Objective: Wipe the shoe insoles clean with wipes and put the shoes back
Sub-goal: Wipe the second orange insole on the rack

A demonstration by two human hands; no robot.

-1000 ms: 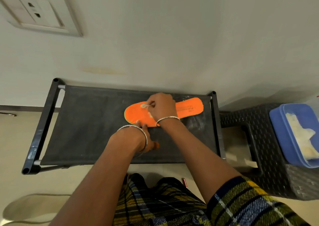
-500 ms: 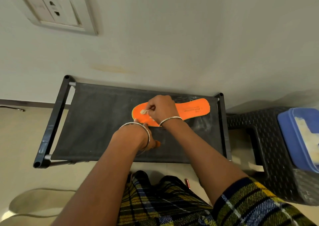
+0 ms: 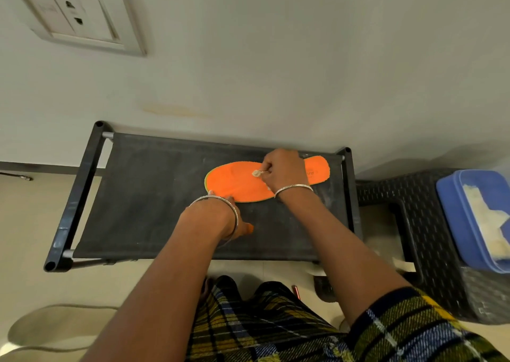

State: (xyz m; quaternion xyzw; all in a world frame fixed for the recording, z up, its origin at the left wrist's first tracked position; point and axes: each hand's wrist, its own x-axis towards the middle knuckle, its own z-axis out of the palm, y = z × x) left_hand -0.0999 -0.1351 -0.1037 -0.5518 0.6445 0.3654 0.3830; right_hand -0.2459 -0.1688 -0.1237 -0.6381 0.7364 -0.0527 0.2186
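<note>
Single head-worn wide-angle view, aimed forward and steeply down from close above a black rack [image 3: 151, 196] set against the wall [image 3: 276, 58].

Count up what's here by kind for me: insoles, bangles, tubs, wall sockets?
Insoles: 1, the orange insole on the black rack.
Bangles: 2, the left-wrist bangle and the right-wrist bangle.
Tubs: 1, the blue tub.
Wall sockets: 1, the socket plate.
Total: 5.

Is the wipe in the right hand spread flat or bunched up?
Bunched up: the wipe shows as a small pale wad pinched by the right hand, against the orange insole.
</note>
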